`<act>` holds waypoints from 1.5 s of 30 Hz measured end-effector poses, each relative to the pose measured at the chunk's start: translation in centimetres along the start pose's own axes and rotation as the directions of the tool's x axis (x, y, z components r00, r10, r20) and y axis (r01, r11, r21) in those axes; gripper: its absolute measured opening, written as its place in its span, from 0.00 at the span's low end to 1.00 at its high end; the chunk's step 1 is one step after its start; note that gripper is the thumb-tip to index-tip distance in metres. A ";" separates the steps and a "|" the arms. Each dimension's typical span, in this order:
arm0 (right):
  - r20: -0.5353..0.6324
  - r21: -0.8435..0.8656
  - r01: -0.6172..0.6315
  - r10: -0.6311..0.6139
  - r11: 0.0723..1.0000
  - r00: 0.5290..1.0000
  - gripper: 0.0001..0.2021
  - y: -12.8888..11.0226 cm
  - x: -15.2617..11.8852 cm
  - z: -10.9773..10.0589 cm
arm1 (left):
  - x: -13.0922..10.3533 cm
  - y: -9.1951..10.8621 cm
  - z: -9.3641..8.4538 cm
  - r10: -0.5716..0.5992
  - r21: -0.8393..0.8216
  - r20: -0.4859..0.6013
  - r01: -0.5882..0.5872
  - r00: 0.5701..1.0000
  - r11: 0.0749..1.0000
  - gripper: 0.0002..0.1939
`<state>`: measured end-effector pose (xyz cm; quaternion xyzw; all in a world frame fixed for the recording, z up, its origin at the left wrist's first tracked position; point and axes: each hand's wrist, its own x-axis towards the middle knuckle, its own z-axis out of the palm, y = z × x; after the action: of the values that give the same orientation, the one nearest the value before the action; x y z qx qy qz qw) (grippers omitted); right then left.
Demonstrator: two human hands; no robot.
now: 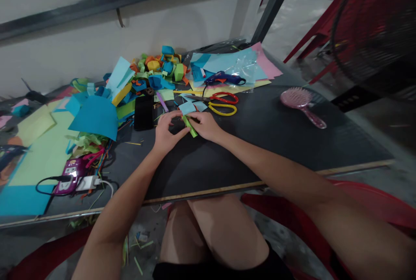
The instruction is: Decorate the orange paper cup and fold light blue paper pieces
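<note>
Between my two hands is a narrow folded strip of green paper (pixel 190 126), held above the dark tabletop. My left hand (pixel 169 131) pinches it from the left, thumb toward its lower end. My right hand (pixel 208 125) grips its upper part from the other side, with some fingertips hidden. Just beyond the hands lie light blue paper pieces (pixel 191 107) and scissors (pixel 224 103) with one red and one yellow handle loop. A black phone (pixel 144 112) rests left of my left hand, with a purple strip (pixel 162 102) beside it.
A heap of folded coloured paper pieces (pixel 156 70) sits against the wall. Behind the scissors is a blue glue gun (pixel 224 78) near plastic-covered sheets. A pink hairbrush (pixel 302 102) lies at right, near a fan (pixel 373 33). A purple power strip (pixel 72 176) with cables stands front left.
</note>
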<state>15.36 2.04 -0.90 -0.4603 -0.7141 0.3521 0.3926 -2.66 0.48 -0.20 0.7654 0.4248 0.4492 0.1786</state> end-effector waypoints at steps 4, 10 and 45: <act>0.003 0.068 -0.052 0.052 0.996 0.999 0.18 -0.3 0.0 0.0 | 0.0 0.2 -0.3 0.136 0.117 0.085 -0.146 0.987 0.982 0.34; -0.028 -0.045 0.013 -0.015 0.999 0.999 0.19 -0.1 0.0 0.1 | -0.1 0.0 0.0 0.170 0.171 0.064 -0.179 0.983 0.969 0.25; -0.025 0.068 0.029 -0.027 0.997 0.999 0.15 0.5 0.2 0.4 | 0.4 -1.4 -0.3 0.101 0.103 0.069 -0.108 0.992 0.989 0.23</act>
<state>15.18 2.30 -1.45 -0.4406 -0.7034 0.3652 0.4215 -3.50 1.60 -0.76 0.8091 0.4016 0.4098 0.1269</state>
